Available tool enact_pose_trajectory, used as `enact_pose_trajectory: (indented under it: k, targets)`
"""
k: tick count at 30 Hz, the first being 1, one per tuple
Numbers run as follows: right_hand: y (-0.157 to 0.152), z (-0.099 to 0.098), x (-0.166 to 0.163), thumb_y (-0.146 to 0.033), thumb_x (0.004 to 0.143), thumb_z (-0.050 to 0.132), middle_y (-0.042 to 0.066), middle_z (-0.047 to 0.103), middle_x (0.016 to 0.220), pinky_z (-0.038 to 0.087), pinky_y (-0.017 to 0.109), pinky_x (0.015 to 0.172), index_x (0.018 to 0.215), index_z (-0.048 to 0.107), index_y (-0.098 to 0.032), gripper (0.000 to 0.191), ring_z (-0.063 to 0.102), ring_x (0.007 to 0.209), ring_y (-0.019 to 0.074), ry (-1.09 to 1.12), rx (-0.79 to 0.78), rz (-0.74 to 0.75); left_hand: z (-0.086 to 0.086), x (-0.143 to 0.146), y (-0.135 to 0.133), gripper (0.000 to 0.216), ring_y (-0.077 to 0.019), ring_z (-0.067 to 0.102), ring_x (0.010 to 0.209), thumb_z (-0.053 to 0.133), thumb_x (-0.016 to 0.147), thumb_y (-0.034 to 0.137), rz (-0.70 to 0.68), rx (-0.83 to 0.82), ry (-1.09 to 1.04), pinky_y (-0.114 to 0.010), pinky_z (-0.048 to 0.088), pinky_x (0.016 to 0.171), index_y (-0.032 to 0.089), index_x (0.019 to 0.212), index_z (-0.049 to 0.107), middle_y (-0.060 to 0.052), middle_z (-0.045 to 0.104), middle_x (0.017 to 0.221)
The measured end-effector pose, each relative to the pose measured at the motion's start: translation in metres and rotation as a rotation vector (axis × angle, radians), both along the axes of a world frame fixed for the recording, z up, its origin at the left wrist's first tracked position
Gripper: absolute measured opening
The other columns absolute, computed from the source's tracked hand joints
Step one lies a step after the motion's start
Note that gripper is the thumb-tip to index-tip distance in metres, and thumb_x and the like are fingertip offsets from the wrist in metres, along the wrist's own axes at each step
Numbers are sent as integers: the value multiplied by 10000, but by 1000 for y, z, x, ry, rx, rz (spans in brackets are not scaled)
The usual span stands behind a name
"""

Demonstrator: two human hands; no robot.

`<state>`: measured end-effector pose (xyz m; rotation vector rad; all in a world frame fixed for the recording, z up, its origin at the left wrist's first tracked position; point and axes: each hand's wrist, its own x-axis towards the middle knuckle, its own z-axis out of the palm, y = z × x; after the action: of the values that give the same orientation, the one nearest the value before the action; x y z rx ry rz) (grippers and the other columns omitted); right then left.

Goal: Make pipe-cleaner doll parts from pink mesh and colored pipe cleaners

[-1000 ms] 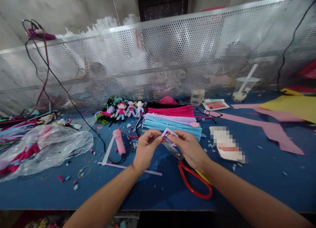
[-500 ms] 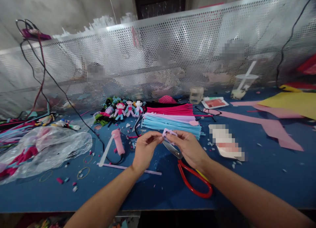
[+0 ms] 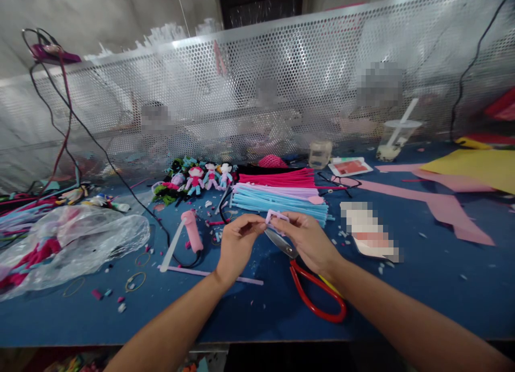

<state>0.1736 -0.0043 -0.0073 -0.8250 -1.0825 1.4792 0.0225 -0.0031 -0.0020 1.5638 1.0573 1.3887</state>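
Note:
Close together over the middle of the table, my left hand [image 3: 233, 248] and my right hand [image 3: 316, 246] meet at a lilac pipe cleaner [image 3: 268, 216] bent into a small squarish loop. My right thumb and fingers grip the loop from the right. My left thumb and fingertips pinch at its left edge, where the fingers partly hide it. Scissors with red handles [image 3: 317, 307] lie under my right hand, blades pointing up and left. Behind the hands are bundled pipe cleaners in blue [image 3: 277, 201], lilac and magenta [image 3: 277, 179].
A pink glue gun [image 3: 193, 232] and a lilac strip [image 3: 193, 271] lie to the left. Small dolls [image 3: 196, 180] are grouped behind them. Plastic wrap [image 3: 116, 232] covers the far left. A drink cup [image 3: 396, 141] and pink paper [image 3: 446, 211] are on the right. A perforated metal panel [image 3: 241, 93] stands behind.

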Motion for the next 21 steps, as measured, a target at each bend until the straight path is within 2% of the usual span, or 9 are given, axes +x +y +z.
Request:
enact_pose_trajectory:
  k: [3, 10, 15, 21]
  targets:
    - [-1, 3, 0, -397, 716, 711, -13, 567, 657, 294, 241, 530, 844, 690, -167, 264, 436, 570, 86, 5, 1, 10, 2, 1, -1, 75, -120, 552, 640, 673, 727, 238, 15, -3, 12, -229, 439, 622, 170, 755, 684, -2, 644, 687]
    - [-5, 8, -1, -331, 696, 730, 14, 626, 863, 389, 265, 695, 914, 649, -203, 265, 536, 765, 140, 10, 23, -16, -2, -1, 1, 92, -133, 576, 672, 661, 743, 252, 14, 10, -56, -247, 458, 659, 173, 784, 683, -6, 642, 703]
    - [-4, 5, -2, -379, 729, 696, 0, 600, 743, 330, 251, 572, 866, 651, -178, 247, 471, 608, 105, -25, -10, 13, -5, -2, 2, 100, -133, 582, 688, 661, 749, 258, -14, 3, -97, -249, 464, 678, 174, 800, 679, -6, 643, 723]
    - [-3, 2, -2, -403, 728, 690, -20, 539, 634, 253, 249, 513, 774, 641, -164, 249, 401, 542, 85, -49, -32, -8, 1, -1, -1, 93, -126, 573, 671, 661, 747, 255, 3, -4, -37, -236, 456, 657, 170, 780, 681, -5, 642, 702]
